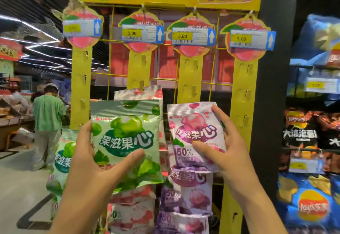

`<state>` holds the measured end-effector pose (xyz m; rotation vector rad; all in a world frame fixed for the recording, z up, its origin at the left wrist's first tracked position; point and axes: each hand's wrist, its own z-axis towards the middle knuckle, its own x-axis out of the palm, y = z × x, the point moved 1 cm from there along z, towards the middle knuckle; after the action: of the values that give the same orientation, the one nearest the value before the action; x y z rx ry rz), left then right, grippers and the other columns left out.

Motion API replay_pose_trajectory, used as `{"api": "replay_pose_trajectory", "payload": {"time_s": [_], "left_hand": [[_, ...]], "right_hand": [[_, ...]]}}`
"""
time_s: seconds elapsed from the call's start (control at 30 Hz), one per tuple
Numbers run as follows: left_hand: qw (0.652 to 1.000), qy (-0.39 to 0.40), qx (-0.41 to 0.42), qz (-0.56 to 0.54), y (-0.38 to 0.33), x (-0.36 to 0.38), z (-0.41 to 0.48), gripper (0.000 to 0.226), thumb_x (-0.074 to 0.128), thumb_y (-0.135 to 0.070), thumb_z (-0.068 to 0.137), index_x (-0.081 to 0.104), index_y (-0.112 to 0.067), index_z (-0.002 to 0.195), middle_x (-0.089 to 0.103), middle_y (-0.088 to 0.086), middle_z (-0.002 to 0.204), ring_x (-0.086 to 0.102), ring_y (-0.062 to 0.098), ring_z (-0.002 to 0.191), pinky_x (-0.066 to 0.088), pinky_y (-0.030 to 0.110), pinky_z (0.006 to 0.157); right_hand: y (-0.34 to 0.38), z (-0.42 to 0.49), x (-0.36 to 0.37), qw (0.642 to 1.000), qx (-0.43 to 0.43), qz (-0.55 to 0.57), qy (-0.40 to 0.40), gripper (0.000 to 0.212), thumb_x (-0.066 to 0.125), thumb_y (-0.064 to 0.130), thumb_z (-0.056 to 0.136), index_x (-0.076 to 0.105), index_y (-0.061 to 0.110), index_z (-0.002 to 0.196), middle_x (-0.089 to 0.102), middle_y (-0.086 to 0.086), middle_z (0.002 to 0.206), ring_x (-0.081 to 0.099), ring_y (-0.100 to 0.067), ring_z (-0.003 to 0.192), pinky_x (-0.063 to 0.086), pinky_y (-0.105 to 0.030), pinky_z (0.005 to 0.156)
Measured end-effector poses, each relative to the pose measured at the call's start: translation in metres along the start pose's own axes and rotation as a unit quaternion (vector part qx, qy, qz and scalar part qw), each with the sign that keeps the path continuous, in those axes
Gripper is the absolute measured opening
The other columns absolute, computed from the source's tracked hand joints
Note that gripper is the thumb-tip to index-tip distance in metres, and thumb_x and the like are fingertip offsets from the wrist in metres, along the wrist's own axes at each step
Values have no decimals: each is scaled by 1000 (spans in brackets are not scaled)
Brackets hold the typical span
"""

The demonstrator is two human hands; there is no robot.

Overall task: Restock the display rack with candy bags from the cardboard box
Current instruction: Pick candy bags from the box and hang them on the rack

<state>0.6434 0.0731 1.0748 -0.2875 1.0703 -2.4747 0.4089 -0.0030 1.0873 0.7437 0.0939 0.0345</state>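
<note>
My left hand (95, 162) holds a green candy bag (127, 138) in front of the yellow display rack (242, 90), thumb across the bag's front. My right hand (224, 145) grips a purple candy bag (195, 130) by its right edge and lower front, held up against the third yellow strip (190, 79). More purple bags (191, 193) hang below it. Pink bags (136, 208) hang on the second strip and a green bag (62, 160) on the first. The upper hooks of all the strips are bare. The cardboard box is out of view.
Price tags reading 5.00 (193, 36) hang at the top of the strips. Chip bags (309, 206) fill the shelves on the right. A person in a green shirt (47, 115) stands in the aisle on the left, back turned.
</note>
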Motion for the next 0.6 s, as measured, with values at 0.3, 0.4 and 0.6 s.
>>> {"api": "replay_pose_trajectory", "payload": {"time_s": [0.3,0.4,0.6], "left_hand": [[999,27,-26,11,16,-20,4,127,76,-77,32,26,-44,144,42,-4,150,44,27,134,38,56,109],[999,34,-26,-11,18,-23,5,124,81,-75,39,25,-43,145,41,-5,151,43,25,135,38,53,110],[998,52,-29,-22,14,-23,5,120,82,-56,49,21,-38,151,32,-7,155,32,24,142,29,50,115]], "right_hand": [[-2,-1,14,998,16,-52,-27,85,86,39,67,41,57,138,48,15,148,49,-18,135,43,-53,108],[0,-7,21,996,12,-79,-49,85,85,25,76,40,49,144,44,26,147,46,-2,135,42,-44,112],[0,-15,26,993,15,-87,-73,85,83,26,76,38,46,146,46,21,147,50,-9,133,44,-48,109]]}}
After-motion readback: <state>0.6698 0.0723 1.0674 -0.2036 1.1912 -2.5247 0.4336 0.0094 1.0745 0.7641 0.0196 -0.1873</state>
